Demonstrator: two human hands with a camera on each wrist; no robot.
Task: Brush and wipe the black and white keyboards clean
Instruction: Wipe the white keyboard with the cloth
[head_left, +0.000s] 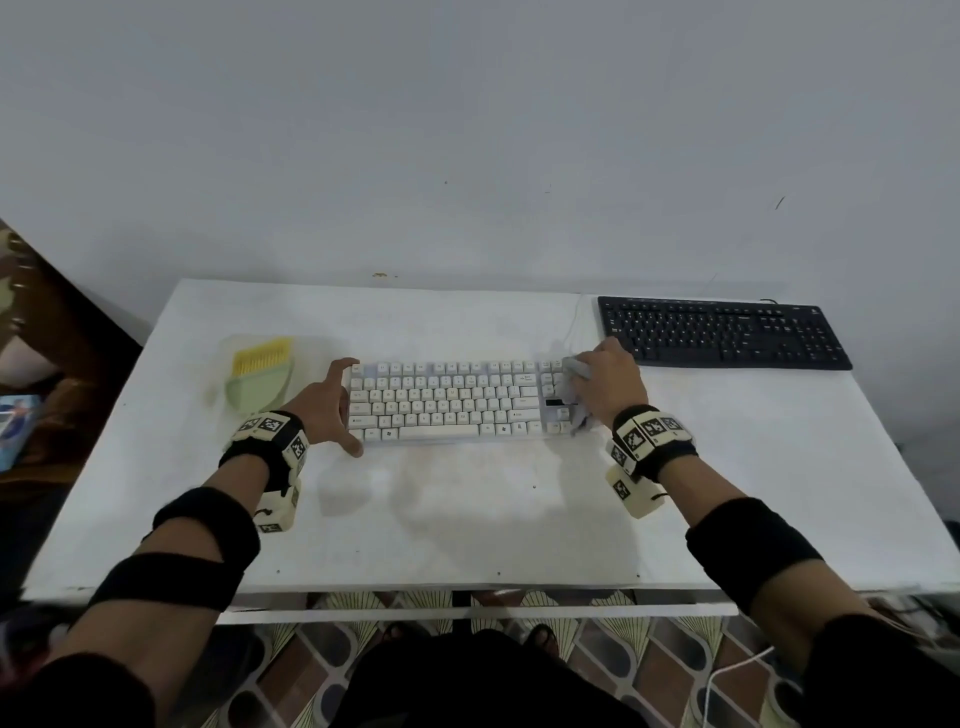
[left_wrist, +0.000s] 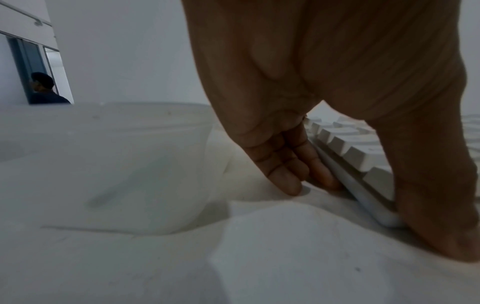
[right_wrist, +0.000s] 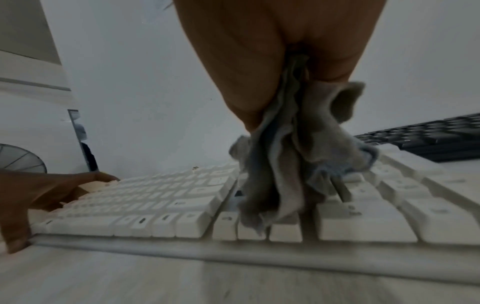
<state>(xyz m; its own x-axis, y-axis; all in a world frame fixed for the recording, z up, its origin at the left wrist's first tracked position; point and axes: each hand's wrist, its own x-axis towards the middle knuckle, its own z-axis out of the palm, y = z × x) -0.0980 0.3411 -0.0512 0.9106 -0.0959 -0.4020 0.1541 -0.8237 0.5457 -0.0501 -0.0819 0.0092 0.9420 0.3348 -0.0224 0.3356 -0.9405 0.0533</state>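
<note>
White keyboard (head_left: 447, 402) is lying between the hands on the table (head_left: 467, 519). Left hand (head_left: 324, 402) is bracing its left end, fingers straight, thumb at the near corner. Right hand (head_left: 605, 384) is clutching a grey cloth (right_wrist: 293, 164), bunched and pressing on the keys at the right end. Black keyboard (head_left: 722, 332) is sitting beyond the right hand; a brush (head_left: 260, 376) is resting just outside the left.
</note>
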